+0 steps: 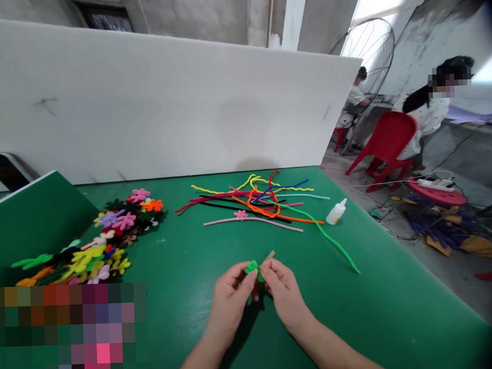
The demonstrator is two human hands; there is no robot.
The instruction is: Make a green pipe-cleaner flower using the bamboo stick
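Note:
My left hand (232,290) is closed, its thumb and fingertips pinching a small green pipe-cleaner flower (252,266) above the front of the table. Close beside it, my right hand (282,285) pinches the same green piece from the other side. A thin tan strip (270,255) sticks out past the right fingertips; whether it is held between them I cannot tell. Beyond the hands lies a pale pink pipe cleaner (255,218) with a pink flower (241,215) against it. A long green pipe cleaner (332,240) stretches across the table to the right.
Several coloured pipe cleaners (266,197) lie tangled at the table's far side. A white squeeze bottle (336,212) stands right of them. Pipe-cleaner flowers (122,218) are heaped at left. A white panel (166,112) borders the green table (187,337). Two people sit beyond at right.

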